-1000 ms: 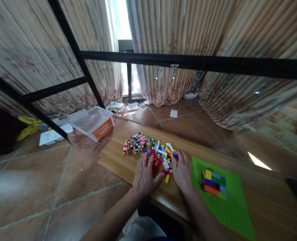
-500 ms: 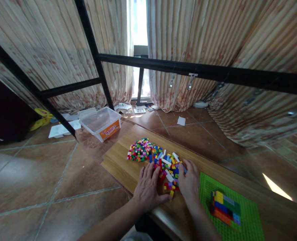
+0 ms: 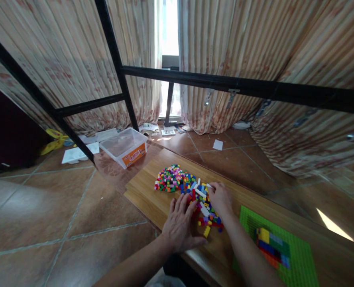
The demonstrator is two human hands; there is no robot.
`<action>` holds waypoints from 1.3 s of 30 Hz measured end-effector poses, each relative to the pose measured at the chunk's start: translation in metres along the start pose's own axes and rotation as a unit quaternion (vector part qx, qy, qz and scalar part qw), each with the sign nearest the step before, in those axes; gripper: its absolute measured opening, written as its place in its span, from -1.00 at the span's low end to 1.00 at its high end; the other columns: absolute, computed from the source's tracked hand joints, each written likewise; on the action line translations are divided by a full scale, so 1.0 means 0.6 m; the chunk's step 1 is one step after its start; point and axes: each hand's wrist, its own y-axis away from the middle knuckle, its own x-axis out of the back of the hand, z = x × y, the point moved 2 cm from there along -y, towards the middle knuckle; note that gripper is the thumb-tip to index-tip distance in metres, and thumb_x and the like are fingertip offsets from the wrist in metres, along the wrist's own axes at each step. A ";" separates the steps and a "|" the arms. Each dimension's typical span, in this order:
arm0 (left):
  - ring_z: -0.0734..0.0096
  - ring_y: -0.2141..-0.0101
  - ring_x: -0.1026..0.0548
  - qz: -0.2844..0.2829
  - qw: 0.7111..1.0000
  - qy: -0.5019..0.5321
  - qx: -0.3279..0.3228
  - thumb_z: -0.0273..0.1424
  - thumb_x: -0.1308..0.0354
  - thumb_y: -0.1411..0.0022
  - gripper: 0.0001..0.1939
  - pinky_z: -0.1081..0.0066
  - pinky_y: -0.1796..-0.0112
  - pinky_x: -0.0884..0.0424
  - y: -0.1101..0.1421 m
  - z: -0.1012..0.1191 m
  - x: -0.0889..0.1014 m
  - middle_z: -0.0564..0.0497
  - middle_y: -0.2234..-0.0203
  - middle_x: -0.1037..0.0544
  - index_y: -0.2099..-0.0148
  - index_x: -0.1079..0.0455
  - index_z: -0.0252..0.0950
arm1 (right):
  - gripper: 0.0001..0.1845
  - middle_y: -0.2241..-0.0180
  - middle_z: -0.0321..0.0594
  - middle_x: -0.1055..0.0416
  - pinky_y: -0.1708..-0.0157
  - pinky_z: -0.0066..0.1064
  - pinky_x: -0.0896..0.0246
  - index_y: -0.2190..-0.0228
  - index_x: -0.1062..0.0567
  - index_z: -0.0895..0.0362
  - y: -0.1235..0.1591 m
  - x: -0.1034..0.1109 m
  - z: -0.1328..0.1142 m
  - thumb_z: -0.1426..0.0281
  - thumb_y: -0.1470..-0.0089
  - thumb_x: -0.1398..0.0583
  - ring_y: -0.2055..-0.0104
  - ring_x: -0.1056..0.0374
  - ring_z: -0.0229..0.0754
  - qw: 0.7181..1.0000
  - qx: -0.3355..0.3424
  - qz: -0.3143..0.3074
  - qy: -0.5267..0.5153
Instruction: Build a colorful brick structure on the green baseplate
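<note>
A loose heap of colored toy building bricks (image 3: 201,194) spreads over the wooden tabletop. My left hand (image 3: 179,227) rests along the heap's near-left side, its fingers apart and fingertips at the bricks. On the far-right side of the heap, my right hand (image 3: 221,198) has its fingers drawn together on a white brick (image 3: 209,185), partly covered by them. A yellow brick (image 3: 207,231) lies by my left thumb. To the right, a built block of bricks (image 3: 272,248) stands on a green baseplate (image 3: 305,257), partly behind my right forearm.
Smaller bricks (image 3: 168,179) form a pile at the left of the wooden table (image 3: 144,179). Beyond it stands a clear plastic box (image 3: 126,145) with an orange label. A black metal frame (image 3: 195,75) crosses in front of the curtains. Papers (image 3: 218,144) lie on the tiled floor.
My right hand has moved toward the far edge of the heap, and its fingers have closed at a white brick. My left hand stays nearly in place. The view has shifted slightly.
</note>
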 end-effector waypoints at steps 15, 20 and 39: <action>-0.22 -0.31 -0.08 0.020 1.000 0.002 -0.010 0.02 -0.42 0.17 0.04 -0.23 -0.25 -0.03 0.000 -0.003 -0.001 -0.26 -0.34 -0.11 -0.32 -0.18 -0.19 | -0.66 0.22 -0.09 -0.56 0.09 -0.29 -0.21 0.25 -0.58 0.14 0.023 0.034 -0.016 0.29 -0.19 -0.03 0.14 -0.42 -0.10 0.993 -0.010 -0.007 -0.118; -0.17 -0.31 -0.08 0.041 0.998 0.015 -0.036 -0.01 -0.35 0.02 -0.08 -0.19 -0.24 -0.05 0.002 -0.011 -0.001 -0.27 -0.32 -0.13 -0.32 -0.18 -0.23 | -0.52 0.28 -0.09 -0.58 0.24 -0.31 -0.30 0.17 -0.57 0.14 0.056 0.074 -0.016 0.14 -0.22 0.02 0.27 -0.46 -0.10 0.981 -0.052 0.022 -0.187; -0.01 -0.20 -0.29 0.202 0.970 -0.007 -0.133 -0.28 -0.20 -0.24 -0.44 -0.02 -0.14 -0.30 0.017 0.017 0.012 -0.25 -0.20 -0.29 -0.24 -0.22 -0.27 | -0.35 0.40 -0.11 -0.57 0.32 -0.27 -0.43 0.02 -0.50 0.16 0.407 0.118 0.123 -0.06 -0.05 -0.15 0.35 -0.52 -0.06 0.858 -0.287 0.058 -0.421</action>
